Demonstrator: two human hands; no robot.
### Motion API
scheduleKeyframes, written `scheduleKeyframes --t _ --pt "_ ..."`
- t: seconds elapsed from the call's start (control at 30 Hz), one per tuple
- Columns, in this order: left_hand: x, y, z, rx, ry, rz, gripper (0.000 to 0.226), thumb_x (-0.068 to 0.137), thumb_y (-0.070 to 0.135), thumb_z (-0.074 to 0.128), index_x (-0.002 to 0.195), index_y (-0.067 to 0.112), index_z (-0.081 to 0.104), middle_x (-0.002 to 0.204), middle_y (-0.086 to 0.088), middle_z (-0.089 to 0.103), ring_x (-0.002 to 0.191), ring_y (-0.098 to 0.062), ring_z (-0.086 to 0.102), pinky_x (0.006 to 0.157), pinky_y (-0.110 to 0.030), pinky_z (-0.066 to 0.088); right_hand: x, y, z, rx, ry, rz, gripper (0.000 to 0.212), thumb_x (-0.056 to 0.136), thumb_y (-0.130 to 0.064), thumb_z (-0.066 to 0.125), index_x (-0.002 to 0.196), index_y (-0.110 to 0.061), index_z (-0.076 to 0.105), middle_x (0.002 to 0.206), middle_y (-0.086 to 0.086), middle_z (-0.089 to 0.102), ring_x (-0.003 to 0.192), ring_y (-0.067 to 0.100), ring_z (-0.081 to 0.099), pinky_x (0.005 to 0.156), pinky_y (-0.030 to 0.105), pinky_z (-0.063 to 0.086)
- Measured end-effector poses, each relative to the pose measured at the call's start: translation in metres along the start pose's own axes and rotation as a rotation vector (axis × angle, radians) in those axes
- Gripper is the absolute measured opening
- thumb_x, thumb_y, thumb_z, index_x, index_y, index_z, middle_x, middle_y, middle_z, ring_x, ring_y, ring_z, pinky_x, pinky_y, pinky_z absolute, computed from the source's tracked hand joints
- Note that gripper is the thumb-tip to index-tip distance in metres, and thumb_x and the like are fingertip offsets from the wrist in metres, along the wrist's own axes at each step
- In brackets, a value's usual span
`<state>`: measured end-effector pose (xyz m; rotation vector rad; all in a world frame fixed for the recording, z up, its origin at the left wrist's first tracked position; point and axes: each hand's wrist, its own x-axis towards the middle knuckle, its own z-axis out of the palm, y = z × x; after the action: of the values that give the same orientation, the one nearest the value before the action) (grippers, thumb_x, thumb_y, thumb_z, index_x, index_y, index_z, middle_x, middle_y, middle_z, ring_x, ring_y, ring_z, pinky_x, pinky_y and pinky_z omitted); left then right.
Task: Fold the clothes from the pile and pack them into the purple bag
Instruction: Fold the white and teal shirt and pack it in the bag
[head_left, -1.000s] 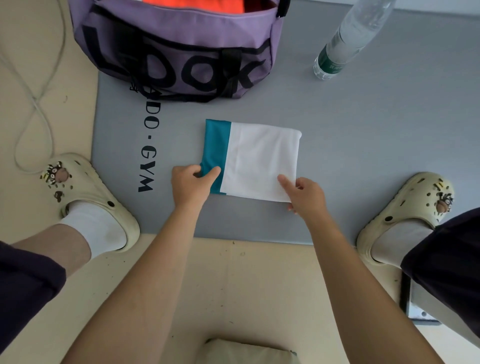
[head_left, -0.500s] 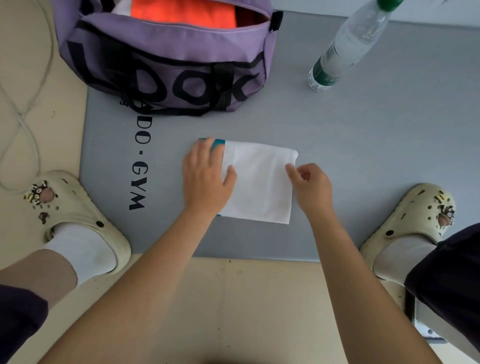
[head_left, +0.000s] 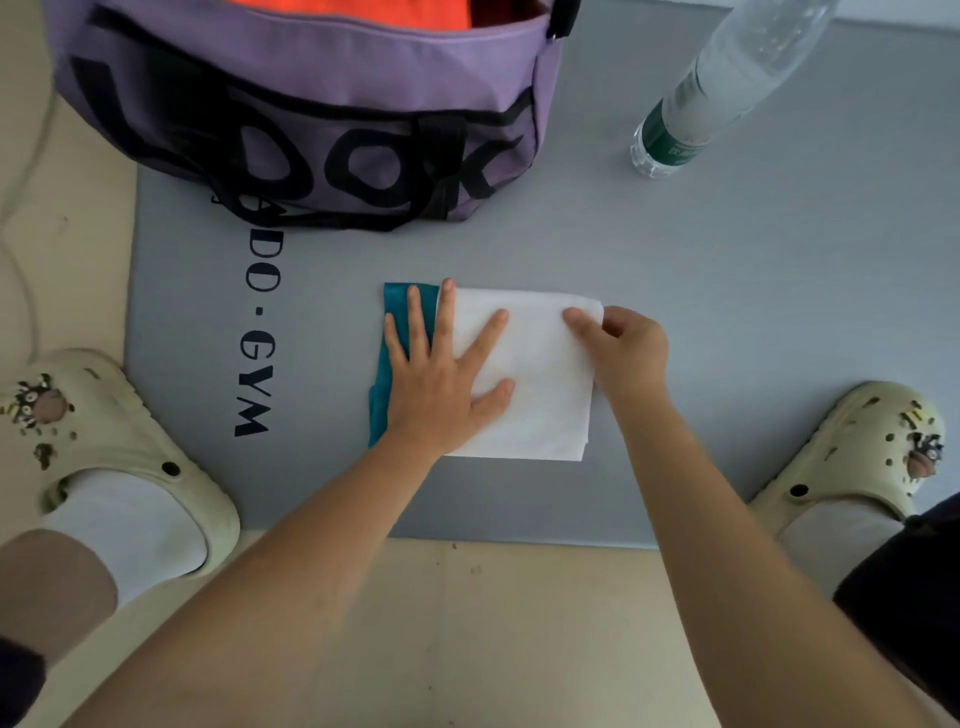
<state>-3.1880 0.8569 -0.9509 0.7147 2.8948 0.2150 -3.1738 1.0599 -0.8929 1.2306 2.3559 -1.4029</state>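
Folded white-and-teal garment flat on the grey mat, just in front of the purple bag. Left hand spread flat, fingers straight, pressing down across the teal band and the white panel; a second ago pinching the near left corner. Right hand pinching the far right corner of the garment, up from the near edge where it sat a second ago. Garment noticeably narrower than a second ago, most of the teal band tucked away or covered: one more fold apparently made and now being smoothed, so lifting into the bag looks like the likely next step.

Bag open, one orange item showing inside at its top edge. One clear water bottle standing right of the bag, well apart from the garment. Two cream clogs either side of the garment, partly on the mat. Count: one garment, one bag, one orange item, one bottle, two hands, two clogs. No clothes pile in view.
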Motion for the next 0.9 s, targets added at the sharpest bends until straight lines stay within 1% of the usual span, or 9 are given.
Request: scheduleKeyframes --t 0.13,0.2,0.27,0.43,0.53,0.6,0.67,0.8,0.9 --pt "0.000 0.002 -0.004 0.001 -0.059 -0.013 0.078 0.085 0.070 0.037 0.154 0.042 0.013 0.164 -0.017 0.004 0.147 -0.051 0.007 0.112 -0.071 0.013 -0.015 -0.009 0.026 -0.473 0.380 -0.532 0.033 0.087 -0.026 0.063 0.112 -0.005 0.057 0.120 0.016 0.057 0.112 0.034 0.055 0.089 0.042 0.044" --pt "0.001 0.002 -0.008 -0.002 -0.097 -0.015 0.076 0.087 0.069 0.035 0.154 0.042 0.012 0.164 -0.017 0.005 0.147 -0.050 0.007 0.112 -0.070 0.014 -0.022 0.002 0.040 -0.636 0.223 -0.657 0.049 0.097 -0.031 0.051 0.138 -0.005 0.047 0.148 0.017 0.042 0.139 0.033 0.038 0.110 0.046 0.031" --pt "-0.001 0.001 -0.012 -0.024 -0.117 -0.019 0.072 0.091 0.066 0.032 0.155 0.039 0.013 0.164 -0.016 0.005 0.148 -0.047 0.005 0.115 -0.067 0.012 -0.024 0.019 0.043 -0.712 0.073 -0.646 0.058 0.100 -0.036 0.044 0.150 -0.009 0.032 0.159 0.012 0.026 0.148 0.029 0.021 0.118 0.048 0.022" --pt "-0.014 0.001 -0.027 -0.251 -0.030 -0.424 0.076 0.095 0.056 0.044 0.155 0.016 0.023 0.160 -0.020 0.021 0.147 -0.035 0.020 0.117 -0.048 0.020 -0.035 0.023 0.041 -0.613 0.167 -0.447 0.070 0.098 -0.043 0.047 0.151 -0.002 0.027 0.155 0.018 0.030 0.144 0.034 0.028 0.115 0.046 0.024" --pt "-0.018 0.013 -0.042 -0.383 0.106 -0.672 0.067 0.089 0.050 0.060 0.140 0.009 0.043 0.130 -0.012 0.054 0.119 -0.032 0.048 0.094 -0.044 0.041 -0.061 0.024 0.041 -0.537 0.301 -0.243 0.070 0.093 -0.047 0.057 0.143 -0.001 0.039 0.132 0.019 0.052 0.120 0.037 0.050 0.095 0.046 0.037" --pt "-0.019 0.012 -0.049 -0.601 0.115 -0.893 0.051 0.082 0.047 0.067 0.116 0.013 0.052 0.107 -0.004 0.062 0.095 -0.027 0.059 0.073 -0.038 0.048 -0.073 0.029 0.040 -0.419 0.261 -0.061 0.066 0.088 -0.049 0.064 0.132 -0.004 0.047 0.120 0.016 0.057 0.110 0.036 0.054 0.090 0.045 0.040" --pt "-0.018 0.006 -0.054 -0.879 -0.010 -1.103 0.045 0.076 0.045 0.074 0.100 0.012 0.056 0.095 -0.001 0.066 0.075 -0.019 0.062 0.057 -0.029 0.044 -0.078 0.030 0.038 -0.267 0.191 0.097 0.060 0.081 -0.050 0.070 0.118 -0.008 0.051 0.111 0.010 0.061 0.103 0.033 0.059 0.090 0.047 0.046" --pt "-0.015 -0.013 -0.070 -1.282 -0.365 -1.201 0.045 0.068 0.042 0.087 0.095 0.011 0.069 0.091 -0.001 0.073 0.082 -0.019 0.068 0.066 -0.028 0.053 -0.073 0.025 0.022 -0.015 -0.042 0.248 0.032 0.078 -0.042 0.077 0.084 -0.016 0.060 0.081 -0.005 0.066 0.082 0.023 0.066 0.065 0.022 0.051" --pt "-0.018 -0.018 -0.088 -1.497 -0.465 -1.130 0.040 0.072 0.036 0.087 0.100 0.014 0.070 0.097 -0.003 0.077 0.083 -0.020 0.074 0.064 -0.029 0.058 -0.070 0.013 0.006 0.390 -0.251 0.338 0.027 0.083 -0.031 0.076 0.101 -0.012 0.069 0.097 0.004 0.074 0.091 0.023 0.071 0.079 0.036 0.059"
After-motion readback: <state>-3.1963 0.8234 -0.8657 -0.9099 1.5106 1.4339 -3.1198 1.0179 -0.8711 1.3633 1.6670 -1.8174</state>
